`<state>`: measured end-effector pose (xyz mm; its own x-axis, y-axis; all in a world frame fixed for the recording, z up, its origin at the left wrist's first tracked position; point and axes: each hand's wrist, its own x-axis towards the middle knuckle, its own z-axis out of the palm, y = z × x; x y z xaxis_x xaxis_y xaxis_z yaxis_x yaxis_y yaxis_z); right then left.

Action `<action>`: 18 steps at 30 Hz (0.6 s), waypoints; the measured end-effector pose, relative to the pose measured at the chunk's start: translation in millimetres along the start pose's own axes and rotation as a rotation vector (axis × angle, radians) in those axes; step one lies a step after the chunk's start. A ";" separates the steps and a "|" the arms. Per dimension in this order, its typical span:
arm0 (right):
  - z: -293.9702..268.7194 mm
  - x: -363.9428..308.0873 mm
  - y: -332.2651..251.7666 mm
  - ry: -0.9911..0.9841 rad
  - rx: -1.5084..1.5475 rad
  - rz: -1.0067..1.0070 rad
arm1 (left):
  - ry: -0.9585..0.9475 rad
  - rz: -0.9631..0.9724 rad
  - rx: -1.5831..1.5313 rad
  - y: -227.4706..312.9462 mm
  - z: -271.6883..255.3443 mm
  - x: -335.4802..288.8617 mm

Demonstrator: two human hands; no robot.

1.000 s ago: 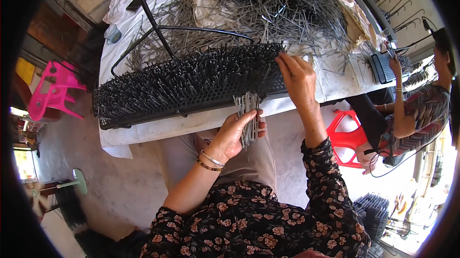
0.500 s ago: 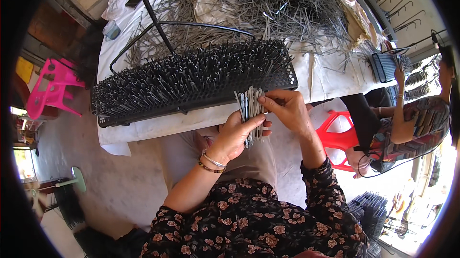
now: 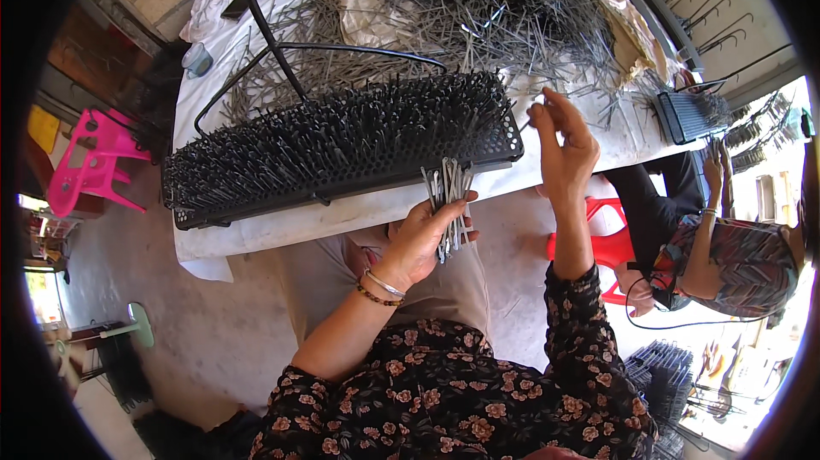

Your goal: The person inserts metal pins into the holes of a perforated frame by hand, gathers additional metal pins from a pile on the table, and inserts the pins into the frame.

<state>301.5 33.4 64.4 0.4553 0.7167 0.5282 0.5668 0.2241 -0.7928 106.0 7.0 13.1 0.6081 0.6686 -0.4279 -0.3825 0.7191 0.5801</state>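
My left hand (image 3: 417,242) is closed round a fanned bundle of thin, flat metal strips (image 3: 448,182), their ends sticking out above and below the fingers. Raised over the table edge, my right hand (image 3: 567,148) has its thumb and forefinger drawn together; whatever may be between the tips is too small to make out. Just left of it lies a long black perforated rack (image 3: 494,146). Many dark upright strips (image 3: 333,135) fill most of its holes, while several holes along the right end and front side are bare.
A heap of loose strips (image 3: 504,7) covers the far part of the white-clothed table (image 3: 559,131). A black metal frame (image 3: 273,46) rises behind the rack. At right, a co-worker (image 3: 726,268) sits by a smaller rack (image 3: 683,118), near a red stool (image 3: 611,246). A pink chair (image 3: 98,161) stands left.
My right hand has left the bundle and moved up and right, past the rack's right end. My left hand keeps its hold on the strips in nearly the same place.
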 end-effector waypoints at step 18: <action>28.9 8.8 30.8 -0.009 -0.239 -0.352 | 0.014 -0.057 0.018 2.8 -6.2 3.8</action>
<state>303.2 65.7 35.8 0.2004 0.6296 0.7506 0.8301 0.2977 -0.4714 102.9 12.7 8.9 0.6188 0.6297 -0.4697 -0.3349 0.7523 0.5673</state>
